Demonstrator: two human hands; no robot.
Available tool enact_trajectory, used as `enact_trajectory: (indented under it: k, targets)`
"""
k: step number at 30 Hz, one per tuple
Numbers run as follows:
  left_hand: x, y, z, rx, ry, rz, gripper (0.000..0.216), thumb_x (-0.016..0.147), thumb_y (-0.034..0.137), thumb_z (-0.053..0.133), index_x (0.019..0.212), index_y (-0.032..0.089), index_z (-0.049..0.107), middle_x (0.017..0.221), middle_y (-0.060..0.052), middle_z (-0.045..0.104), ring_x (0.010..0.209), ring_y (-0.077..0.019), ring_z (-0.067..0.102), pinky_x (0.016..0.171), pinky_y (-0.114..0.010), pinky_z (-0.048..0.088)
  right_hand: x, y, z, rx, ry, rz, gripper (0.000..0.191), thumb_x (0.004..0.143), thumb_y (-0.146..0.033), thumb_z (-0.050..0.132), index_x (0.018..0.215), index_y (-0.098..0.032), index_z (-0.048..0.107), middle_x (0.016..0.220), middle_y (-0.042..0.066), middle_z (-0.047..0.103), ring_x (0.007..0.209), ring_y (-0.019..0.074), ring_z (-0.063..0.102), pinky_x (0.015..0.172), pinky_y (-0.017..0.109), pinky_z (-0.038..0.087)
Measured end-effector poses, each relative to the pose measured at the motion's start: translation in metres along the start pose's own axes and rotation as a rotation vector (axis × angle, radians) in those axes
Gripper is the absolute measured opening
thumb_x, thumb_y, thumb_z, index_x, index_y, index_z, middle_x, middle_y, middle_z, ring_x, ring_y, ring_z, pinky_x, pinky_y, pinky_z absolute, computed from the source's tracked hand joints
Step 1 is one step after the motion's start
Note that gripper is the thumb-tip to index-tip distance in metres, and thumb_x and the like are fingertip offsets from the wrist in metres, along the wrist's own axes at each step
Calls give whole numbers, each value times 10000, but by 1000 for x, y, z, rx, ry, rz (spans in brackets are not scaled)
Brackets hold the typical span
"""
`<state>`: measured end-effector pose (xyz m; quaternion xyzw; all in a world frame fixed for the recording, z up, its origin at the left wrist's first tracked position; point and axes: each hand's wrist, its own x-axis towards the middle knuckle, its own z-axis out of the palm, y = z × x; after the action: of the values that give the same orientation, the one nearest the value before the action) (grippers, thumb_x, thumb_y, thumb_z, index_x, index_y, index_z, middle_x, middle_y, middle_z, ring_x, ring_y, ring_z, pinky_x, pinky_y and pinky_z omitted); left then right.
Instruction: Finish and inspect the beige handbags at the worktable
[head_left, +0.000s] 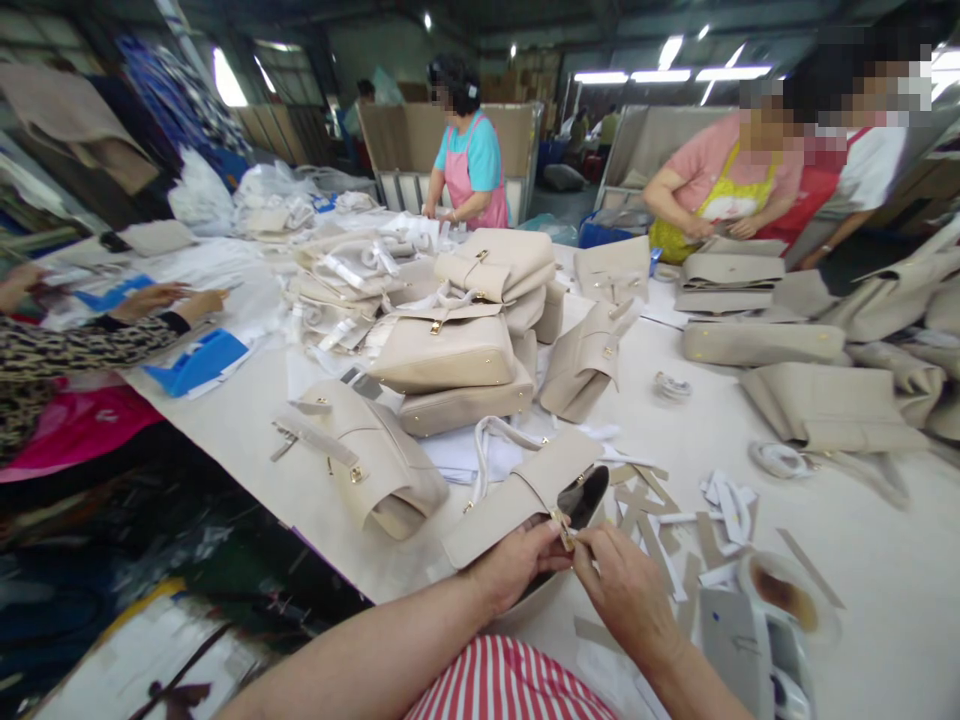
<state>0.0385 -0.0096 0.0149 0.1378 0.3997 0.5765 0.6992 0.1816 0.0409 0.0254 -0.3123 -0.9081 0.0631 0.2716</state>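
My left hand [516,565] grips the near edge of a beige handbag [517,495] that lies open-mouthed before me, its dark lining showing. My right hand [626,590] pinches a small gold clasp [562,527] at the bag's opening, fingers pressed together. Both hands meet at that metal fitting. A white strap [491,440] loops behind the bag.
Another beige bag [360,460] lies left of mine, with a stack of bags [457,340] behind. Cut strips and paper scraps [675,520] litter the right. A cup with brown liquid [784,590] stands near right. Three other people work around the table [862,560].
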Motion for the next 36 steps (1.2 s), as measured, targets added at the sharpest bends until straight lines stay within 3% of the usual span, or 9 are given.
enact_trajectory:
  k: [4, 11, 23, 36]
  targets:
    - [-1, 0, -2, 16, 8, -13, 309, 764, 340, 619, 976, 118, 585, 886, -87, 653, 810, -172, 623, 771, -300, 466, -1, 3, -1, 118, -32, 111, 138, 892, -239, 439, 790, -192, 521, 700, 2, 537, 647, 128, 519, 625, 260, 366]
    - [-1, 0, -1, 22, -10, 17, 281, 772, 327, 617, 966, 127, 580, 907, -77, 635, 834, -173, 615, 800, -324, 468, -6, -6, -9, 118, -42, 16, 109, 863, -204, 498, 956, -186, 552, 752, 12, 567, 708, 135, 537, 663, 257, 398]
    - [-2, 0, 0, 53, -4, 0, 270, 774, 338, 616, 943, 133, 565, 875, -58, 621, 806, -151, 605, 787, -304, 464, -9, -14, -5, -33, 39, -7, 107, 845, -162, 520, 936, -177, 573, 715, 22, 572, 698, 153, 525, 667, 278, 361]
    - [0, 2, 4, 76, 14, 14, 313, 742, 368, 645, 933, 134, 561, 864, -65, 628, 800, -169, 608, 773, -311, 465, -7, -18, 0, -151, 77, 27, 101, 846, -195, 496, 763, -195, 552, 603, -8, 484, 603, 148, 460, 621, 286, 314]
